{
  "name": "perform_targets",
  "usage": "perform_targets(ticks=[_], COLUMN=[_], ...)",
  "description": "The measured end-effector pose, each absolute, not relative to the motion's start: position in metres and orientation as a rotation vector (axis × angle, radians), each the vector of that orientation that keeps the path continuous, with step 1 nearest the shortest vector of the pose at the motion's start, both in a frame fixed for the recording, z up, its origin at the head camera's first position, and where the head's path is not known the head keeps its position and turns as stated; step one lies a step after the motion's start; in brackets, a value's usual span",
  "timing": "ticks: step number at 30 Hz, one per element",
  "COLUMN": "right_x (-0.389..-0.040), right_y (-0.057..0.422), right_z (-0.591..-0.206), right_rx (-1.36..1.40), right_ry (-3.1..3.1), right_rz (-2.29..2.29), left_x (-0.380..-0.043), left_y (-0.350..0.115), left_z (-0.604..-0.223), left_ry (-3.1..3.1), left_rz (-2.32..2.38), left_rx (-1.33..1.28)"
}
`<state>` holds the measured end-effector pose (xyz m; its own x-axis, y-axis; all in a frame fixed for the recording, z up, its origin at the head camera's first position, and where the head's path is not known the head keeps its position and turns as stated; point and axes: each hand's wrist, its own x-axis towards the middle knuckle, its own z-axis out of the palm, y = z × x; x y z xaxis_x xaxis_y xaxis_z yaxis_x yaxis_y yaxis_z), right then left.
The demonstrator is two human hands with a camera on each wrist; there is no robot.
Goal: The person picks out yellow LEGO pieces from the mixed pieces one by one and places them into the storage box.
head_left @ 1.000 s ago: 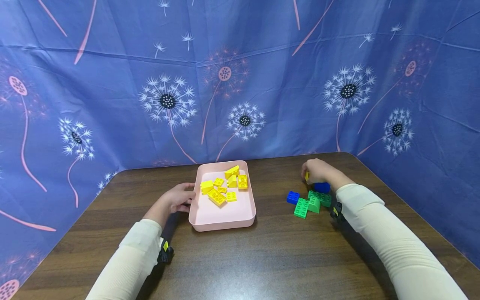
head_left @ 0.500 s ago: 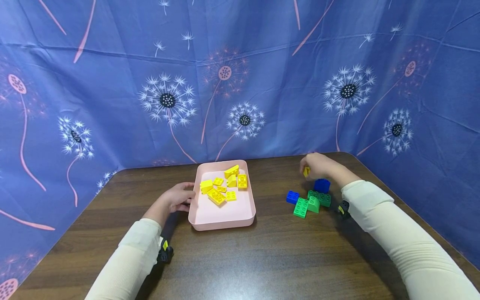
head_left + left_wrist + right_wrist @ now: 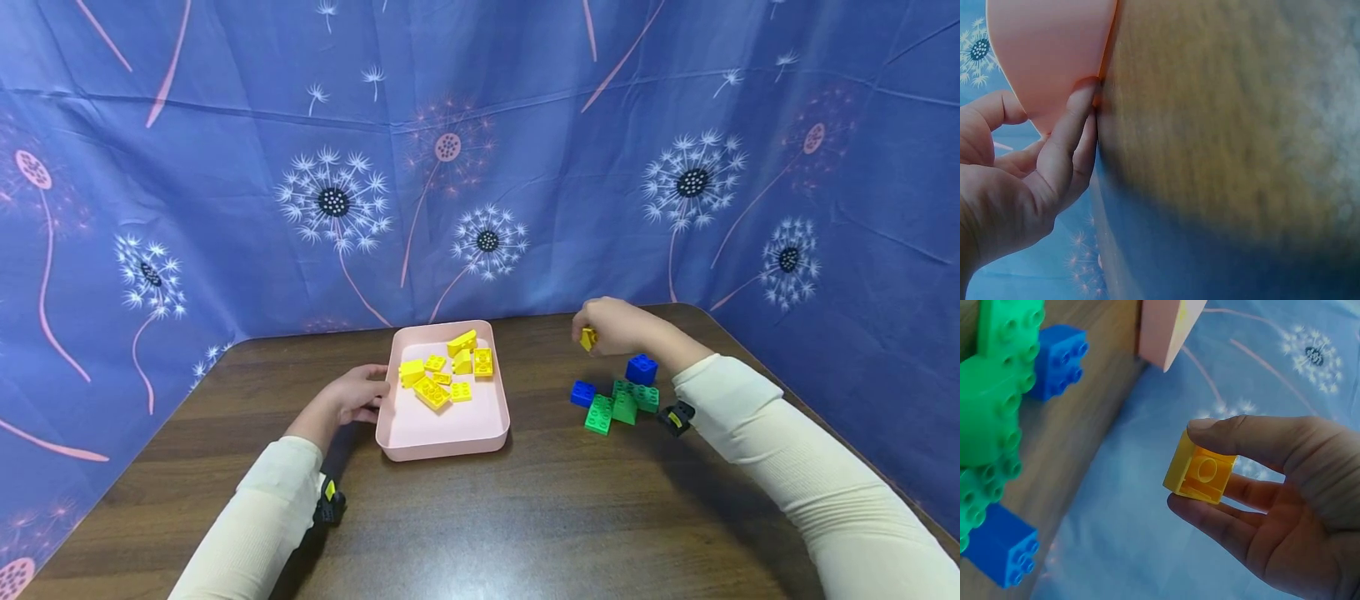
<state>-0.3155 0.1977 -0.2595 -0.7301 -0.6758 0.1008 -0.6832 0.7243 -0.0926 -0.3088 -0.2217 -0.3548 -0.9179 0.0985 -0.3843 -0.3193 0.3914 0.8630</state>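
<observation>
My left hand point(image 3: 356, 396) holds the left wall of a shallow pink tray point(image 3: 442, 447). In the left wrist view its thumb touches one edge of the tray wall point(image 3: 1054, 50) and a fingertip the opposite edge by the table. Several yellow toy bricks point(image 3: 432, 393) lie inside the tray. Above the table at the back right, my right hand point(image 3: 617, 325) pinches a small yellow brick point(image 3: 1200, 469) between thumb and fingers, its hollow underside showing in the right wrist view. Below that hand sit blue bricks point(image 3: 582, 393) and green bricks point(image 3: 599, 414).
The brown wooden table point(image 3: 480, 525) extends between the tray and the loose bricks. One blue brick point(image 3: 642, 369) stands behind the green ones. A blue dandelion-print cloth point(image 3: 555, 192) hangs along the table's far edge.
My right hand has risen from beside the blue brick and shifted left, carrying the yellow brick. My left hand and the tray have stayed in place.
</observation>
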Motion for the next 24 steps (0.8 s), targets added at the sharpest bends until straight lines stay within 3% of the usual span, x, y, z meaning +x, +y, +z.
perform_targets(ticks=[24], right_x=[-0.302], right_y=[0.110], right_z=[-0.249], right_rx=[1.363], right_ry=[-2.821], right_rz=[0.095], left_x=[-0.306], left_y=[-0.220], left_z=[-0.354], left_ry=[2.293], left_rz=[1.541], left_rx=[-0.176])
